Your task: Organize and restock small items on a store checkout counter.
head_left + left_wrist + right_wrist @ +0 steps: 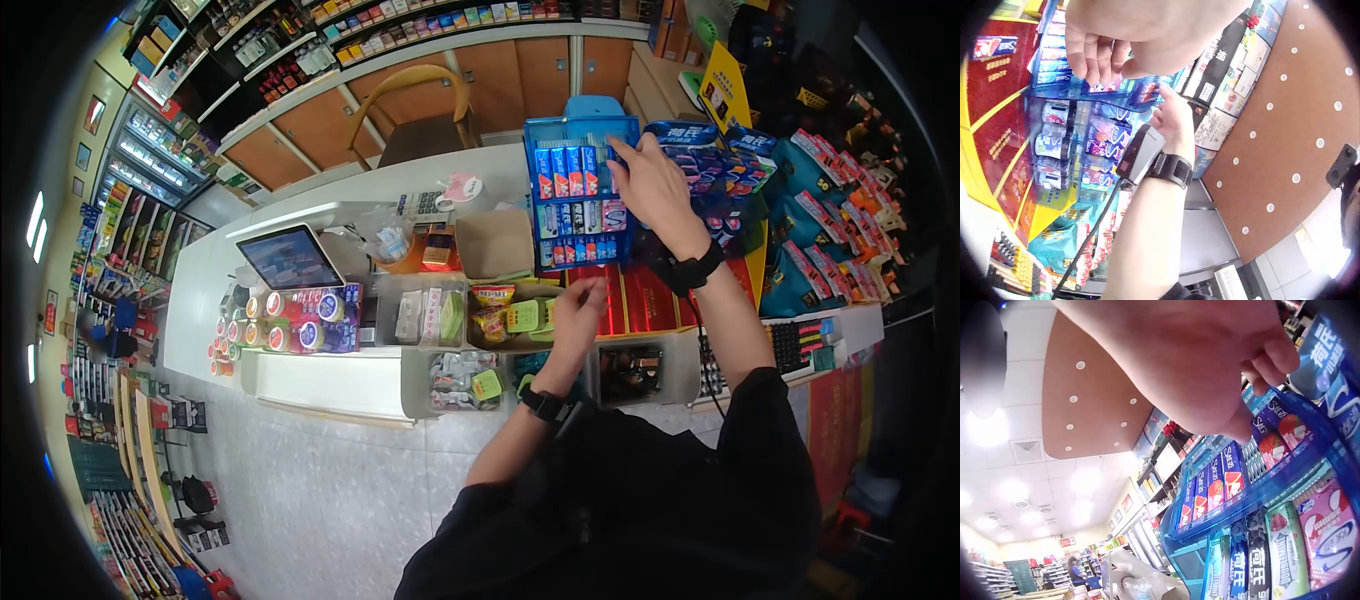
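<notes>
Nearest the camera, a black shirt point(600, 500) is seen, with both forearms stretched out from it over the counter. Ahead, small packs point(560, 172) are held upright, side by side, in the top tier of a blue rack point(529, 185), probably so that their fronts can be read. Over that tier the right hand point(655, 185) is placed, fingers parted, index finger extended, near a gap in the row; the approach from above seems to suit packs so tightly lined up. Whether any pack is touched cannot be told. The left hand point(580, 312) is held lower, just beside the rack, its fingers loosely bent, with nothing seen in them. Farther out, red boxes point(650, 302) are laid beside the rack, and teal bags point(800, 215) are stacked in rows, perhaps for display.
</notes>
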`<state>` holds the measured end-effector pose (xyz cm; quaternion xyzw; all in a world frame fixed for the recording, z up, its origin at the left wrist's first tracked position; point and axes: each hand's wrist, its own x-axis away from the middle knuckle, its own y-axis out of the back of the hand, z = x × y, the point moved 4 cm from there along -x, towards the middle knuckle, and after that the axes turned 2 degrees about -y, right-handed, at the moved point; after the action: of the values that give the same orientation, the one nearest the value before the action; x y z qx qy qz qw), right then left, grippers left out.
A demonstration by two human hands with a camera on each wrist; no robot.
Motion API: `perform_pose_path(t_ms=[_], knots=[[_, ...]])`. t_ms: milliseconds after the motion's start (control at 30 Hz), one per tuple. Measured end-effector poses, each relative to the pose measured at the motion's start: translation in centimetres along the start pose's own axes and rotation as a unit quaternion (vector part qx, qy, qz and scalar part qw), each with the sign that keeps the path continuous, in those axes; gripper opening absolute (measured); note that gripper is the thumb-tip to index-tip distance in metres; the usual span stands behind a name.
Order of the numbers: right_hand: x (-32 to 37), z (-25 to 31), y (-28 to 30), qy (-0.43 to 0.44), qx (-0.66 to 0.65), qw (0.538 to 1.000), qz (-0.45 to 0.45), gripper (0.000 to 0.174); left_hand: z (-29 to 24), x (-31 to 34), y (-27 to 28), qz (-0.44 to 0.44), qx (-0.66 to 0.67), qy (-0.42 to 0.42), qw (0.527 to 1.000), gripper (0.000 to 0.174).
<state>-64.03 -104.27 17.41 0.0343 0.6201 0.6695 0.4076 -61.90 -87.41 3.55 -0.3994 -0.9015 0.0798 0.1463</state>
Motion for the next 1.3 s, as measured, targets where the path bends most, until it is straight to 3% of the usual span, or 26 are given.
perform_pose_path(t_ms=[100, 300, 400, 500, 567, 667, 700, 867, 1000, 1100, 1300], knots=[[0.9, 0.0, 0.4, 0.008, -0.076, 0.996, -0.051, 0.034, -0.1, -1.5, -0.7, 0.020, 0.040, -0.017, 0.999, 0.024], [4.5, 0.1, 2.4, 0.002, -0.216, 0.976, -0.040, 0.026, 0.1, -1.3, -1.2, 0.044, 0.067, -0.009, 0.997, 0.025], [7.5, 0.6, 3.7, -0.028, -0.317, 0.944, -0.086, 0.021, 1.3, -0.4, 0.3, 0.023, -0.005, 0.010, 1.000, 0.027], [10.5, -0.1, 1.5, -0.083, -0.367, 0.926, -0.036, 0.020, 3.5, 0.3, 3.4, -0.029, -0.162, -0.022, 0.986, 0.031], [12.7, -1.6, -3.2, -0.102, -0.390, 0.915, 0.032, 0.021, 3.0, 1.6, 4.6, -0.065, -0.309, -0.035, 0.948, 0.034], [16.2, -4.1, -10.7, -0.172, -0.382, 0.898, 0.135, 0.022, 5.9, 2.0, 5.4, -0.071, -0.387, -0.030, 0.919, 0.039], [16.7, -4.2, -11.6, -0.191, -0.350, 0.903, 0.164, 0.022, 6.2, 1.9, 5.2, -0.064, -0.405, -0.051, 0.910, 0.048], [18.8, -4.1, -15.1, -0.210, -0.369, 0.884, 0.194, 0.023, 7.5, 2.1, 4.7, -0.013, -0.438, -0.054, 0.897, 0.048], [18.6, -2.2, -13.3, -0.176, -0.341, 0.904, 0.186, 0.023, 7.0, 2.3, 4.5, -0.010, -0.452, -0.058, 0.890, 0.047], [16.4, -1.0, -9.4, -0.112, -0.298, 0.947, 0.050, 0.022, 7.1, 2.2, 4.6, -0.015, -0.449, -0.051, 0.892, 0.046], [5.6, -0.3, 1.1, -0.010, -0.199, 0.975, -0.103, 0.029, 5.1, 2.9, 3.5, -0.043, -0.466, -0.073, 0.880, 0.041]])
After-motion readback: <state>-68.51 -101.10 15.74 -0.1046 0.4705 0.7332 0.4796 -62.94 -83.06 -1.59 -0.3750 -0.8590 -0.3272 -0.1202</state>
